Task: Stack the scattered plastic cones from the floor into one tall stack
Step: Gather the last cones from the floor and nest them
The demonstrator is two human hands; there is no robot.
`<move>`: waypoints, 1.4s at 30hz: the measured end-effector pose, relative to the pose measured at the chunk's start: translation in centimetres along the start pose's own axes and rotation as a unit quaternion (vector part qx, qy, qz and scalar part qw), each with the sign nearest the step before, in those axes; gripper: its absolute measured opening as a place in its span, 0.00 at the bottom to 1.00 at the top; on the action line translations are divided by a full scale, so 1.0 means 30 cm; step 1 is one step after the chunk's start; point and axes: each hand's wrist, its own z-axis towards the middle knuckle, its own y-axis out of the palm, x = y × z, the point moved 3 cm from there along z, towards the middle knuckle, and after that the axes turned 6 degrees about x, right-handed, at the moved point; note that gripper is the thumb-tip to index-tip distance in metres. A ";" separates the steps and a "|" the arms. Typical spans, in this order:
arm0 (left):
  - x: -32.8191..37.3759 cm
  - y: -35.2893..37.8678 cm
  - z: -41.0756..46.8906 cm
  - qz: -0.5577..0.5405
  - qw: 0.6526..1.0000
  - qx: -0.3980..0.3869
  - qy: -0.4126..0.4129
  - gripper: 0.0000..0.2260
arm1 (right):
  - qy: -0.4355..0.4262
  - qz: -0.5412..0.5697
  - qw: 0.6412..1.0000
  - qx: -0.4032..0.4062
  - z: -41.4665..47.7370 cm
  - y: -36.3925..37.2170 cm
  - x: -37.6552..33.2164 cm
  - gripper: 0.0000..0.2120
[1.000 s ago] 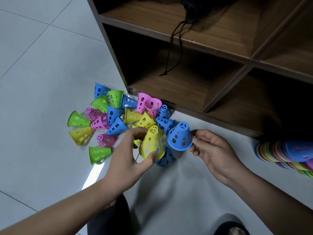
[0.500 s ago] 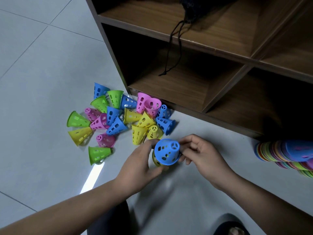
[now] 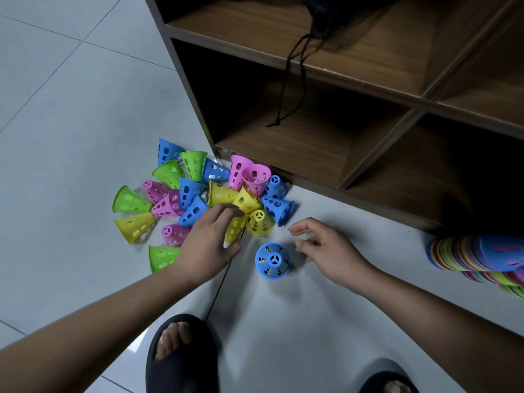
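1. Looking down at a grey tiled floor (image 3: pixel 71 137), with both bare arms coming in from the bottom of the view.
2. The task's main bit is a blue cone (image 3: pixel 272 260) standing upright on the floor, narrow end up, between the two hands. Yellow shows through its holes.
3. The right hand (image 3: pixel 326 246) hovers just right of that cone without touching it. Its fingers are loosely curled, thumb and index a little apart, and there's nothing in them.
4. The left hand (image 3: pixel 208 245) is over the near edge of the pile (image 3: pixel 198 194), palm down. The fingers are bent over a yellow cone (image 3: pixel 236 228) lying on its side, with the thumb alongside it. Honestly can't tell if it's properly gripping it or only touching.
5. The pile is loose cones in green, pink, blue and yellow. Most are on their sides, bunched up against the bottom corner of a brown wooden shelf (image 3: pixel 368 89).
6. An upright yellow cone (image 3: pixel 259 222) sits right next to the left fingers, at the pile's near edge.
7. A black cord (image 3: pixel 286 89) hangs from a dark bag (image 3: pixel 326 12) on the upper shelf, down in front of the lower cubby.
8. At the far right edge there's a sideways row of coloured discs (image 3: pixel 453 256) on the floor, well apart from the blue cone.
9. Two dark slippers (image 3: pixel 181 355) at the bottom, toes showing.
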 end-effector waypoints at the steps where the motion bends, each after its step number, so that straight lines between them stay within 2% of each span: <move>1: -0.013 -0.001 0.009 0.009 1.000 0.001 0.000 0.24 | -0.004 -0.007 1.000 -0.010 0.015 0.007 0.001 0.15; 7: -0.084 -0.004 0.023 0.044 0.999 -0.008 0.000 0.20 | -0.039 -0.045 0.998 -0.036 0.097 0.033 -0.014 0.25; 12: -0.093 0.000 0.013 0.065 0.998 -0.003 -0.005 0.15 | -0.035 -0.068 0.996 -0.038 0.143 0.035 -0.021 0.26; 15: -0.100 0.007 0.001 0.050 0.999 -0.008 -0.014 0.09 | -0.037 -0.054 0.998 0.000 0.145 0.031 -0.015 0.22; 18: -0.097 0.007 -0.015 0.051 0.998 -0.013 -0.024 0.03 | -0.026 -0.035 0.997 0.060 0.122 0.015 0.000 0.13; 22: -0.079 -0.014 -0.026 0.035 0.999 -0.005 -0.031 0.01 | -0.020 -0.011 0.992 0.126 0.071 -0.015 0.021 0.02; 25: -0.045 -0.052 -0.024 -0.004 0.998 0.021 -0.055 0.01 | -0.017 0.013 0.986 0.166 0.044 -0.042 0.026 0.04; 29: 0.010 -0.129 -0.021 -0.048 0.991 0.081 -0.099 0.02 | -0.019 0.103 0.979 0.177 0.002 -0.085 -0.009 0.06; 32: 0.058 -0.170 -0.019 -0.125 0.977 0.101 -0.140 0.04 | -0.005 0.197 0.966 0.165 -0.043 -0.112 -0.047 0.05; 37: 0.125 -0.155 -0.036 -0.269 0.941 0.061 -0.198 0.07 | 0.048 0.373 0.921 0.105 -0.097 -0.141 -0.111 0.04; 42: 0.158 -0.117 -0.064 -0.313 0.924 0.040 -0.217 0.08 | 0.059 0.455 0.887 0.042 -0.125 -0.145 -0.173 0.07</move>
